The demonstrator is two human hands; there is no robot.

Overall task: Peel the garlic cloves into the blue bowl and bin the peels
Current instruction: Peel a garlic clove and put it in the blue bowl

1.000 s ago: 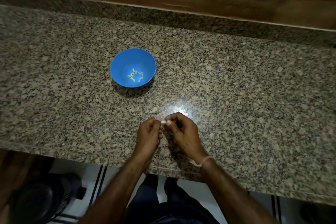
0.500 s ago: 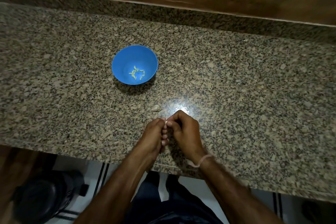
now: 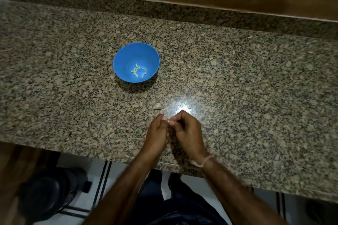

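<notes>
Down on the floor at the far left sits a dark round container (image 3: 49,193), quite possibly the bin, though I cannot make out an opening. On the speckled granite surface (image 3: 256,97), left of centre, stands the blue bowl (image 3: 124,58), with a handful of pale peeled cloves (image 3: 138,71) lying loose at its bottom. Between the bowl and the person, near the bright glare, lies a scrap of peel (image 3: 157,106).

Just beyond it, near the front edge, the two hands meet. The left hand (image 3: 157,133) is curled in tight, fingertips pinched on a small garlic clove (image 3: 168,120), of which only a pale sliver shows. The right hand (image 3: 186,133) is curled the same way and nips the clove from the other side; a thin band (image 3: 203,162) circles that wrist.

I would judge the clove light, firm and a bit slick once bare, and its skin papery and easily torn. It wants holding by the ends, with a nail working under the skin at the tip. The freed peel is likely to drift or cling to the fingers.
</notes>
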